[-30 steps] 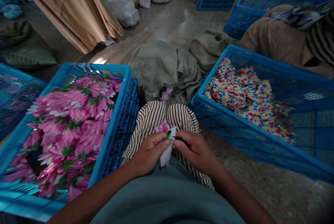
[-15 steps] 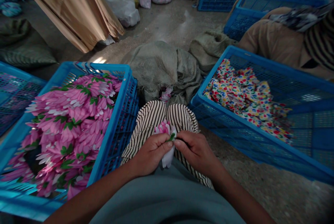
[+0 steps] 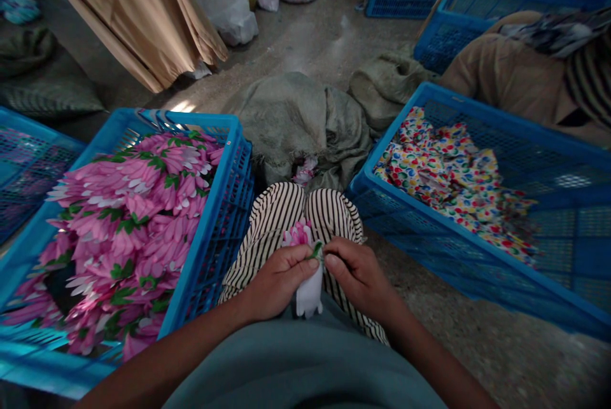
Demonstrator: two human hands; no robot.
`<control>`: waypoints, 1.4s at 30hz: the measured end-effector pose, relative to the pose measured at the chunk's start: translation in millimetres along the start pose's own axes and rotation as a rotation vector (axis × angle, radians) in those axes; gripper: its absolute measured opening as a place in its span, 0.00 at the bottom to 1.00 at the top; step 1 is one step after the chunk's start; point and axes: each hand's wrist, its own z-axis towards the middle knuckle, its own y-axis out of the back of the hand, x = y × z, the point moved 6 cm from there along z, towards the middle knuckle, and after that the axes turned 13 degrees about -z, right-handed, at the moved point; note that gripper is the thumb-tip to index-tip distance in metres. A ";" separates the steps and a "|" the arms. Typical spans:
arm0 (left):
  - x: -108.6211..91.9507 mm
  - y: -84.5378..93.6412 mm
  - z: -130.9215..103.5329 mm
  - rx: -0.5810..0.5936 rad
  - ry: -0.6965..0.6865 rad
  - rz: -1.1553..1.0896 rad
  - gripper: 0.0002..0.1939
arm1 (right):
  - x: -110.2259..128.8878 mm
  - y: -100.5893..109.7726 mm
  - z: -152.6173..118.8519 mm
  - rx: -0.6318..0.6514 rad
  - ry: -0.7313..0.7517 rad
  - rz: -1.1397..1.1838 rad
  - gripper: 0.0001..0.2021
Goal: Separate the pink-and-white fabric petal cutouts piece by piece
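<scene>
A slim white cloth piece with a scalloped lower edge (image 3: 309, 298) hangs between the two hands, just above the lap. It looks soft and smooth; its upper end is partly covered by fingers, where a small green leaf-like scrap (image 3: 317, 249) shows. The left hand (image 3: 281, 278) pinches this upper end between thumb and bent forefinger, its other fingers mostly out of sight. The right hand (image 3: 360, 275) is close beside it, thumb and forefinger drawn nearly together; whether they grip the scrap cannot be told. A cluster of pink and white petals (image 3: 296, 232) shows beyond the left fingers, its lower part hidden.

Beneath are black-and-cream striped trousers (image 3: 274, 215), partly covered by a smooth grey-green top (image 3: 305, 367).

To the left, a blue lattice plastic crate (image 3: 219, 243) holds heaped pink cloth flowers with green leafy bases (image 3: 138, 218); the forearm covers its near corner. To the right, another blue mesh-sided crate (image 3: 429, 247), cut off by the frame, holds crumpled multicoloured printed fabric (image 3: 449, 170).

Beyond the knees slumps a coarse, frayed olive sack (image 3: 291, 116). Farther off, a folded tan drape (image 3: 133, 21) and a co-worker's striped sleeve (image 3: 589, 72) are cut off.
</scene>
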 end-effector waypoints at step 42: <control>0.2 12.5 8.8 -0.160 -0.234 -0.165 0.28 | -37.1 -37.9 -6.2 -0.098 -0.458 0.961 0.12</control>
